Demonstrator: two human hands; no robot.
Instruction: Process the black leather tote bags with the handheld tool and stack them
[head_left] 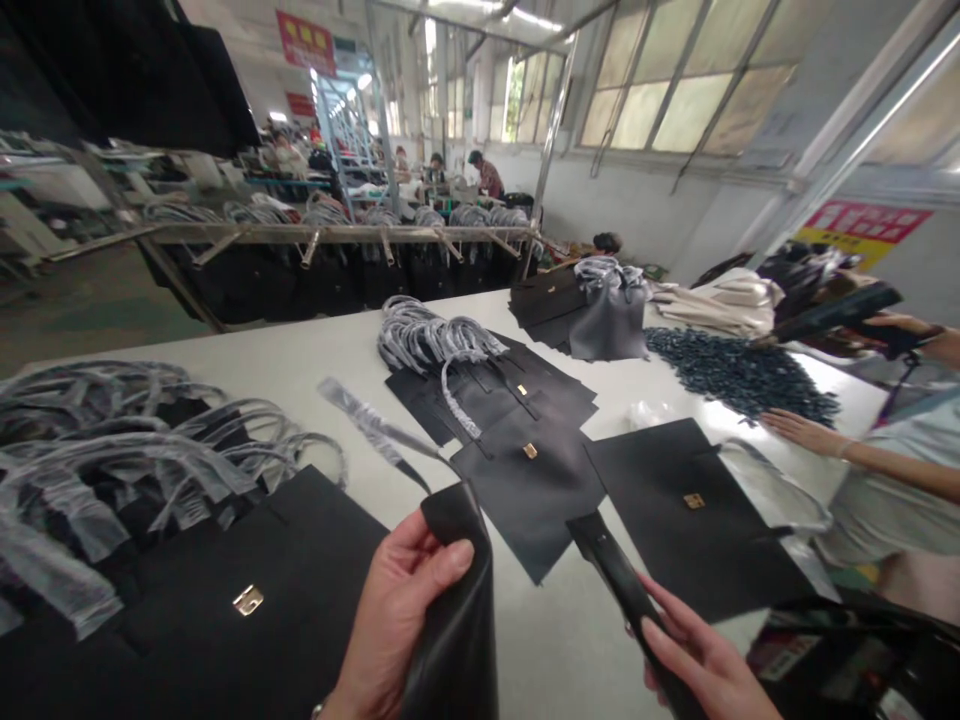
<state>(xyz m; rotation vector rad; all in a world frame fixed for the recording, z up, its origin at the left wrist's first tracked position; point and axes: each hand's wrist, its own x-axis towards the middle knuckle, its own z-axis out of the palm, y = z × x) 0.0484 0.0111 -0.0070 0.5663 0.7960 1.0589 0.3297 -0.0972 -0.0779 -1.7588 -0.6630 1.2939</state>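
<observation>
My left hand [401,610] grips the edge of a black leather panel [457,620], thumb on top, with the panel bent and hanging down. A plastic-wrapped handle [367,425] extends behind that panel over the white table [559,650]. In my right hand [694,650] is a narrow black strap-like piece [619,580], its far end pointing up and left. Just beyond it lies a black panel with a gold clasp [694,500]. Another clasped panel [300,590] rests left of my left hand, and overlapping panels [525,490] lie ahead between my hands.
Wrapped handles [135,440] pile up at left and more [431,335] sit mid-table. Small dark pieces [742,375] are heaped at right, where another person's hand [806,432] reaches in. A metal rack [337,234] stands behind the table.
</observation>
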